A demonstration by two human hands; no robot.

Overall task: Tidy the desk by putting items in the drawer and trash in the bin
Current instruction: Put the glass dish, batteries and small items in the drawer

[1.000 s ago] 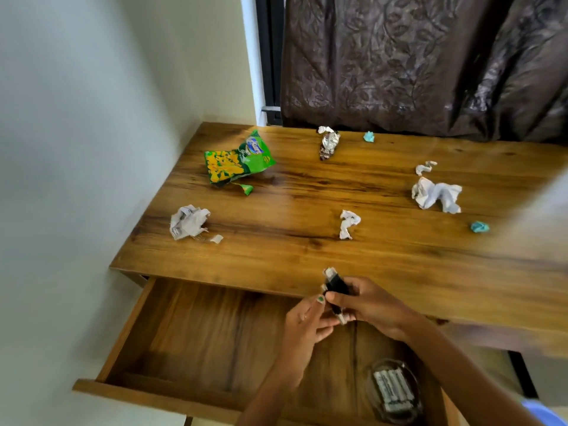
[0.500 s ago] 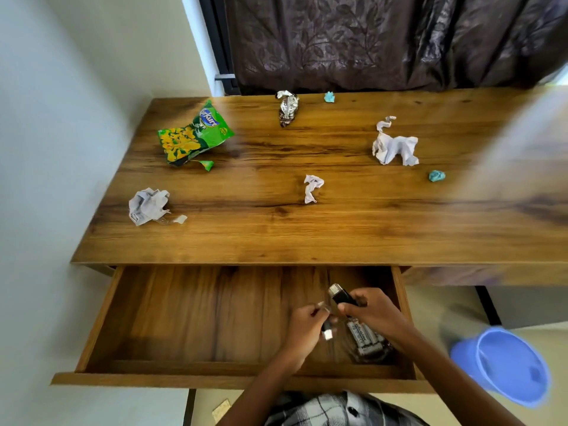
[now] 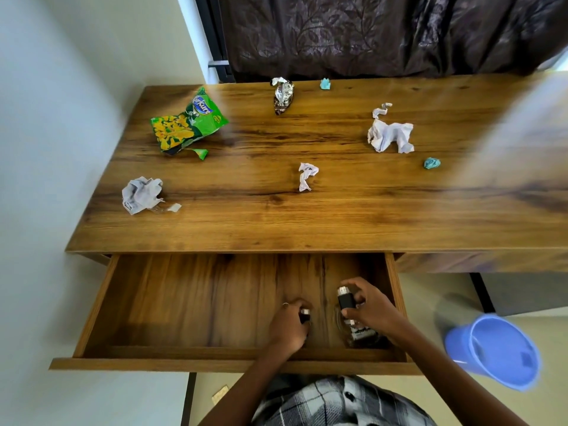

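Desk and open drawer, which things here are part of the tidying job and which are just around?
Part of the job:
- drawer
- black stick in right hand
- small black piece in left hand
- green snack bag, foil wrapper, crumpled papers, teal scraps
- blue bin

Just around:
- curtain
- wall

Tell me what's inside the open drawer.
Inside the drawer: a clear container under the right hand, which holds a black device. The left hand grips a small piece, mostly hidden.
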